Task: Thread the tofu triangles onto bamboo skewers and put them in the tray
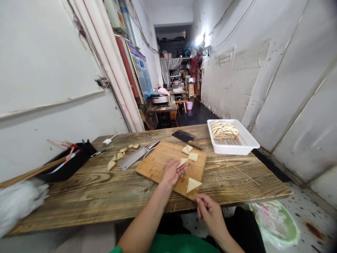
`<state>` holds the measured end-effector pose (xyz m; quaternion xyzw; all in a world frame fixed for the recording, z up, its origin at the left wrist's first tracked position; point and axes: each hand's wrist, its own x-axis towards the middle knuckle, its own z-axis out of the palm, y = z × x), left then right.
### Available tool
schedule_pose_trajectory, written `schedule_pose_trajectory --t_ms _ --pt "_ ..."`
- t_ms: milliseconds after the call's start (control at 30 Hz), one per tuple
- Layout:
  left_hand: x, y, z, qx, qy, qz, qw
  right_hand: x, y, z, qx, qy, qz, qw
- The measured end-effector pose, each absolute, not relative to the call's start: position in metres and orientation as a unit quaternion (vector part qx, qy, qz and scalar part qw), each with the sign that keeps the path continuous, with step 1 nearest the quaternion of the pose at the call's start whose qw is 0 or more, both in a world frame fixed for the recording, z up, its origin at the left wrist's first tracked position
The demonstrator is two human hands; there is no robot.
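Observation:
Over the wooden cutting board point(152, 165), my left hand point(172, 171) is closed around a thin, pale yellow folded piece point(182, 162) that looks like tofu sheet. Near the table's front edge, my right hand point(209, 208) pinches the end of a thin bamboo skewer point(195, 192). A pale triangular piece point(193, 184) sits along the skewer between my hands; its exact threading is too small to tell. Two more pale pieces, one folded with crossing lines point(187, 149) and one squarish point(193, 156), lie at the board's right side.
A cleaver point(135, 157) lies left of the board, beside several pale pieces point(112, 163). Behind the board is a dark-bladed knife point(183, 135). A white tray point(247, 144) holds many skewered pieces. One loose skewer point(239, 170) lies at right; a black box point(68, 165) stands at left.

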<state>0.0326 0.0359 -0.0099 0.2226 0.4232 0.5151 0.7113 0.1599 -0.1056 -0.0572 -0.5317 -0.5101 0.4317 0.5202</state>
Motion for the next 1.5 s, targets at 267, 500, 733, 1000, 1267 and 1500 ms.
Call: schedule_pose_trajectory --t_ms 267,500,733,1000,1267,1500 --pt "0.036 0.031 -0.01 0.235 0.41 0.512 0.718 0.161 -0.101 -0.057 -0.536 -0.51 0.424 0.522" --pt "0.037 0.031 -0.006 0.248 0.419 0.512 0.708 0.162 -0.1 -0.056 -0.537 -0.526 0.424 0.505" --pt "0.038 0.027 -0.009 0.268 0.418 0.491 0.716 0.166 -0.1 -0.059 -0.532 -0.514 0.43 0.517" --pt "0.041 0.021 -0.007 0.247 0.421 0.47 0.735 0.164 -0.099 -0.061 -0.53 -0.515 0.427 0.522" --pt "0.044 0.016 -0.007 0.263 0.406 0.462 0.743 0.166 -0.099 -0.06 -0.528 -0.511 0.426 0.527" --pt "0.048 0.011 0.0 0.281 0.403 0.5 0.713 0.166 -0.102 -0.054 -0.527 -0.517 0.427 0.522"
